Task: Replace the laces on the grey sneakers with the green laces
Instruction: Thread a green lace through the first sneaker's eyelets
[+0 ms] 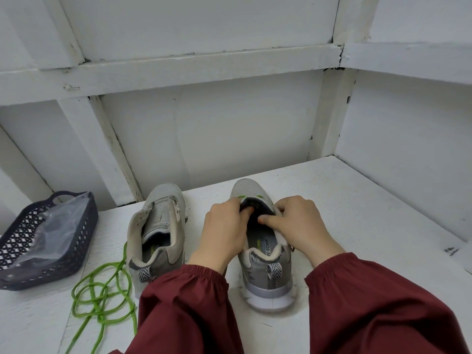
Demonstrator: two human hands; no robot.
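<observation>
White tabletop [357, 213], set against a white panelled wall at its far edge. Dark perforated basket [76, 251] at the left edge, with a clear plastic bag [51, 226] lying in it. Two grey sneakers stand side by side mid-tabletop, toes to the far edge, heels to the near edge. Left sneaker [158, 226]: no lace visible in it, tongue folded forward, throat open. Right sneaker [268, 284]: just beside the first, not touching; short runs of green lace [241, 198] show across the eyelets nearest the toe. Both hands are on the right sneaker. Left hand [224, 231]: fingers curled over the shoe's left flank, thumb pressed on the dark tongue [255, 213]. Right hand [298, 223]: fingers curled over the right flank, thumb also on the tongue. Whether either pinches the lace, cannot tell. Second green lace [102, 292]: loose tangle between basket and left sneaker, trailing to the near edge.
</observation>
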